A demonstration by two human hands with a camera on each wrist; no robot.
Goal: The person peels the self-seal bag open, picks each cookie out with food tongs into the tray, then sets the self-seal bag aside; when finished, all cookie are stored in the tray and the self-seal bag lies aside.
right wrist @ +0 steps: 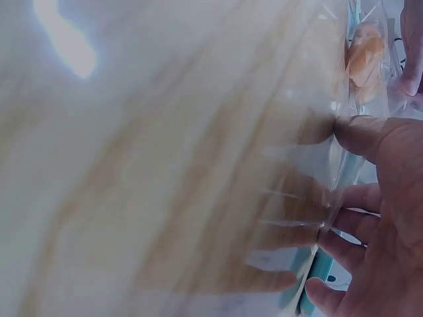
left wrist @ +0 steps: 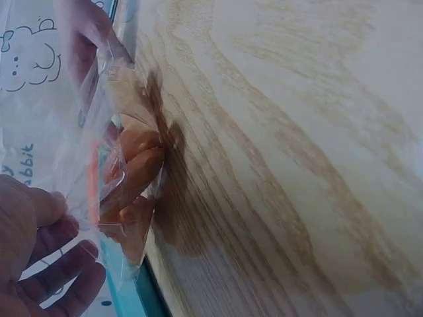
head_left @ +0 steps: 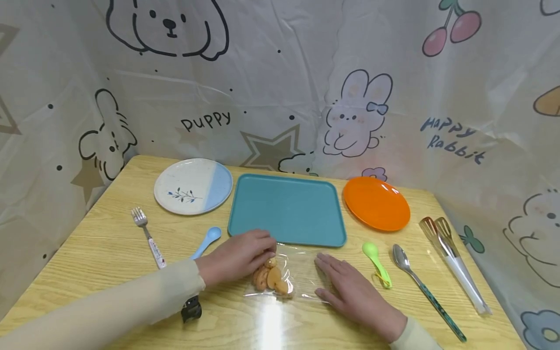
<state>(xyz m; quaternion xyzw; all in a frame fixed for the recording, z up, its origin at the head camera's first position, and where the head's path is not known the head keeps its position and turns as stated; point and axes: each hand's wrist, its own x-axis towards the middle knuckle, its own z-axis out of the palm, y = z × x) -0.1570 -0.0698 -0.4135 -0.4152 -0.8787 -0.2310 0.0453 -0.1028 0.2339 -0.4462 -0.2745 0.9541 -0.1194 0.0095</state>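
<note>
A clear plastic bag [head_left: 302, 272] lies on the table in front of the teal tray, with several small brown cookies [head_left: 272, 278] gathered at its left end. My left hand [head_left: 242, 255] is over that end. In the left wrist view, its thumb and forefinger pinch the bag's film beside the cookies [left wrist: 135, 165], while the other fingers curve loosely. On the bag's right end rests my right hand [head_left: 350, 291], fingers extended. The right wrist view has its fingertips [right wrist: 324, 290] touching the film and the table along the bag's edge.
Behind the bag lies the teal tray [head_left: 286, 209], between a white-and-blue plate [head_left: 188, 189] and an orange plate [head_left: 376, 204]. A fork [head_left: 148, 236] and blue spoon [head_left: 210, 238] lie left; a green spoon [head_left: 376, 262], metal spoon [head_left: 426, 289] and tongs [head_left: 455, 265] lie right.
</note>
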